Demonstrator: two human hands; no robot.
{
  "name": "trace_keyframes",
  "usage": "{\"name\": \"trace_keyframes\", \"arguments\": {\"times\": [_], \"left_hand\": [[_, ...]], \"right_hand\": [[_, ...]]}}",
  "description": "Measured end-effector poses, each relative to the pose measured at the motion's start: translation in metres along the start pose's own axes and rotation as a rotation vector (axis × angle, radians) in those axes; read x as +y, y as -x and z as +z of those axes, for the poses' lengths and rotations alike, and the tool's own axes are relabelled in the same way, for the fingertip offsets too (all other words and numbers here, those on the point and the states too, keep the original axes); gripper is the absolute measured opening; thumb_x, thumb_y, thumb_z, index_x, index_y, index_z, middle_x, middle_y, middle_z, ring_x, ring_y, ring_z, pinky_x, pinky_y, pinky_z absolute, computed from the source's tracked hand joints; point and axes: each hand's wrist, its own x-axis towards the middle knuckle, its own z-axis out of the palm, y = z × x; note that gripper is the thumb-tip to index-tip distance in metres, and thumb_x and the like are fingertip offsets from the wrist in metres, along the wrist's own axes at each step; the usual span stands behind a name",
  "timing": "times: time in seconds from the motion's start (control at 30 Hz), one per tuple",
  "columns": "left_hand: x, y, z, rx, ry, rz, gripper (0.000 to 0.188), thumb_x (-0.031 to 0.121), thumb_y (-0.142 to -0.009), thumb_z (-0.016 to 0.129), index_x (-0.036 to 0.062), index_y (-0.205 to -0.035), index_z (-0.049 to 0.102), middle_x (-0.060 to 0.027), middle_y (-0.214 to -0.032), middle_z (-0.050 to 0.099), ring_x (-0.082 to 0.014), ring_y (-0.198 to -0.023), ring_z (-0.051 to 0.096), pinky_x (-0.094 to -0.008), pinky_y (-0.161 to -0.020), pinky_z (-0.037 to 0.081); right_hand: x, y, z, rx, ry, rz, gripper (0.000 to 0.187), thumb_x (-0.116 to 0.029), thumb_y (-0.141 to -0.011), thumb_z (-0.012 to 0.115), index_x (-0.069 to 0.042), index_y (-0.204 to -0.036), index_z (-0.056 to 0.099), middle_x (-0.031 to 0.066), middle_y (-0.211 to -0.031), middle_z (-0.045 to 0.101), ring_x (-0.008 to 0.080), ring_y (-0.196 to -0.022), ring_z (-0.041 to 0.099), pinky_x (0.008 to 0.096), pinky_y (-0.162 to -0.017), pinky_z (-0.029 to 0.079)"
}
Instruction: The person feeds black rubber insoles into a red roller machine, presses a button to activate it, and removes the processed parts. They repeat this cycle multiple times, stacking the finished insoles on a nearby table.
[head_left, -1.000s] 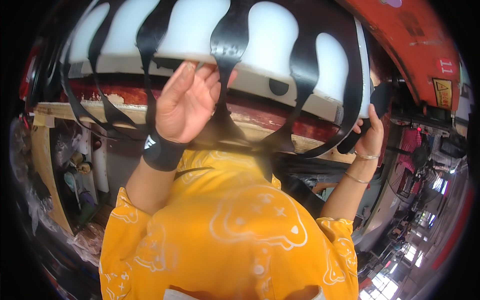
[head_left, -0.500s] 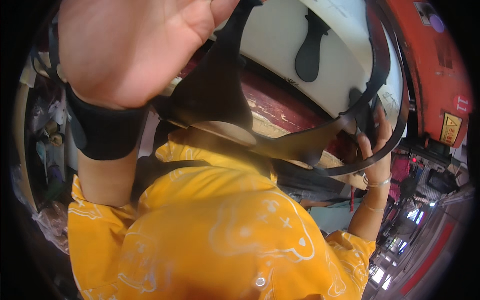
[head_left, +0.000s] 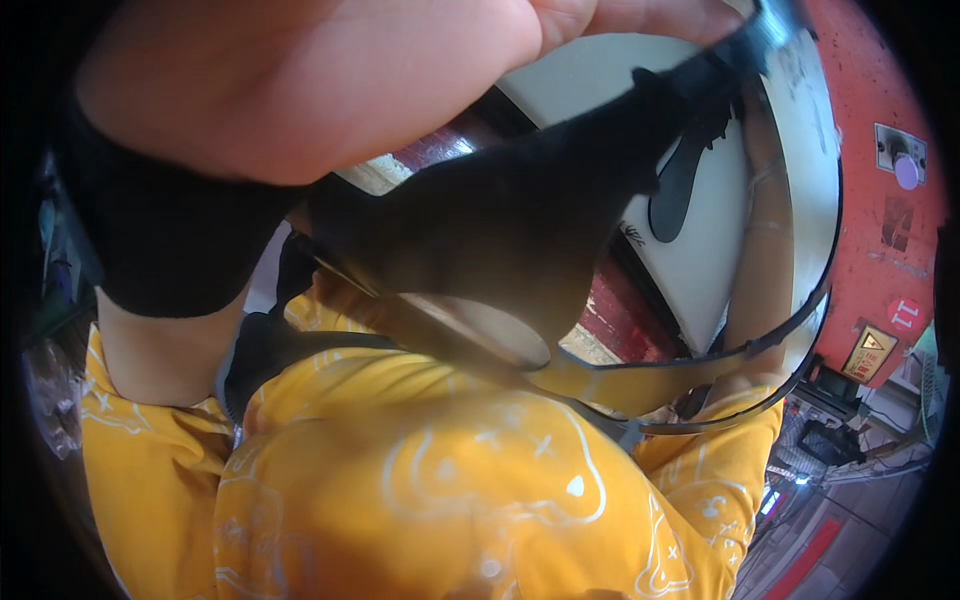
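My left hand [head_left: 330, 80] fills the upper left, palm showing and a black band [head_left: 170, 220] round its wrist. Its fingers run off to the right along the top edge, partly out of view, and pinch the upper end of a dark, bendy sheet [head_left: 500, 210] with cut-out openings. This sheet hangs in front of me, its thin strip curving in a loop on the right. Through that loop passes my right forearm, reaching up to the white board [head_left: 720, 270]; my right hand [head_left: 757, 125] is mostly hidden behind the sheet. Near it lies a black paddle-shaped piece [head_left: 678, 190].
A red machine [head_left: 875, 250] with a lilac knob and a yellow warning label stands on the right. A worn dark-red edge [head_left: 635, 310] runs below the board. Clear plastic wrapping [head_left: 50, 390] lies at the far left.
My left hand has moved right and nearer, carrying the sheet's upper end rightward. My right hand has gone from the loop's lower right up over the board. The view has shifted.
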Motion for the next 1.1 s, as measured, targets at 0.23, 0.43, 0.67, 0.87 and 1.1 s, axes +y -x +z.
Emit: {"name": "trace_keyframes", "arguments": {"times": [0.23,0.43,0.67,0.87,1.1], "left_hand": [[-0.008,-0.015,0.008,-0.071,0.056,0.009,0.067,0.043,-0.097,0.045,-0.0132,-0.132,0.036,-0.0245,-0.131,0.049,-0.0334,-0.119,0.051,-0.0461,-0.108,0.033],[-0.026,-0.057,0.023,-0.18,0.163,0.031,0.066,0.043,-0.097,0.044,-0.0134,-0.132,0.036,-0.0244,-0.131,0.049,-0.0334,-0.119,0.051,-0.0463,-0.108,0.033],[-0.03,-0.057,0.038,-0.237,0.224,0.049,0.066,0.043,-0.098,0.043,-0.0136,-0.131,0.036,-0.0242,-0.131,0.049,-0.0333,-0.119,0.051,-0.0465,-0.109,0.033],[-0.026,-0.053,0.033,-0.271,0.305,0.089,0.066,0.042,-0.098,0.042,-0.0138,-0.131,0.036,-0.0241,-0.131,0.049,-0.0332,-0.12,0.052,-0.0467,-0.11,0.033],[-0.022,-0.045,0.023,-0.342,0.677,0.29,0.065,0.042,-0.099,0.042,-0.0141,-0.131,0.036,-0.0239,-0.132,0.049,-0.0331,-0.12,0.052,-0.047,-0.111,0.032]], "right_hand": [[0.049,0.014,-0.001,0.031,0.037,-0.03,0.041,-0.022,-0.093,0.055,-0.005,-0.13,0.055,0.0165,-0.129,0.057,0.0291,-0.116,0.055,0.0351,-0.105,0.035],[0.072,0.016,-0.016,-0.008,-0.109,-0.036,0.036,-0.025,-0.097,0.051,-0.007,-0.126,0.06,0.0158,-0.125,0.06,0.0291,-0.115,0.056,0.0348,-0.106,0.035],[0.017,-0.033,0.006,0.083,-0.055,0.043,0.032,-0.025,-0.098,0.049,-0.009,-0.121,0.064,0.0145,-0.122,0.063,0.0288,-0.113,0.058,0.0351,-0.106,0.036],[0.001,-0.035,0.006,-0.004,-0.083,0.004,0.033,-0.024,-0.096,0.051,-0.007,-0.122,0.061,0.0161,-0.128,0.057,0.0317,-0.119,0.052,0.0378,-0.107,0.035],[0.007,0.057,0.009,-0.052,0.181,-0.001,0.037,-0.021,-0.092,0.056,-0.005,-0.125,0.057,0.0186,-0.133,0.051,0.0353,-0.124,0.045,0.041,-0.108,0.032]]}}
